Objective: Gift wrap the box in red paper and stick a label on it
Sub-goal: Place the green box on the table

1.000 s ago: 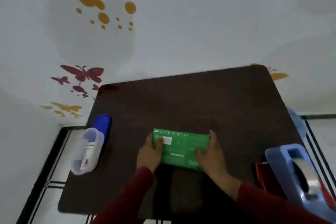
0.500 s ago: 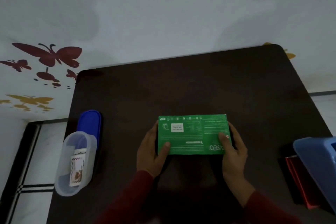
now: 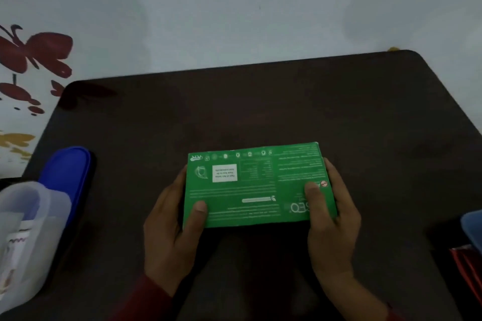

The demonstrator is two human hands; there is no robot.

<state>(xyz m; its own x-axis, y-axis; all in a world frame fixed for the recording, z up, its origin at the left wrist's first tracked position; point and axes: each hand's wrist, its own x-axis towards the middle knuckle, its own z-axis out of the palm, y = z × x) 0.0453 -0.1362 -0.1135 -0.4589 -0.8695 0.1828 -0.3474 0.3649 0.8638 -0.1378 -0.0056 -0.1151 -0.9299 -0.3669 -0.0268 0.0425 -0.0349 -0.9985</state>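
A flat green box (image 3: 257, 185) with white print lies over the middle of the dark table (image 3: 234, 112), its broad face up. My left hand (image 3: 172, 232) grips its left end, thumb on top. My right hand (image 3: 331, 221) grips its right end the same way. Red wrapping paper (image 3: 467, 266) shows as a sliver at the right edge of the table. A clear plastic tub (image 3: 28, 237) at the left edge holds paper labels.
The tub's blue lid (image 3: 69, 177) lies beside it on the table's left side. A blue tape dispenser (image 3: 473, 224) pokes in at the right edge above the red paper. A white wall with butterfly stickers (image 3: 36, 52) rises behind the table.
The view has tilted down and closer to the table. The box has turned from tilted to flat, broad face up, and both hands have slid out to its two ends.
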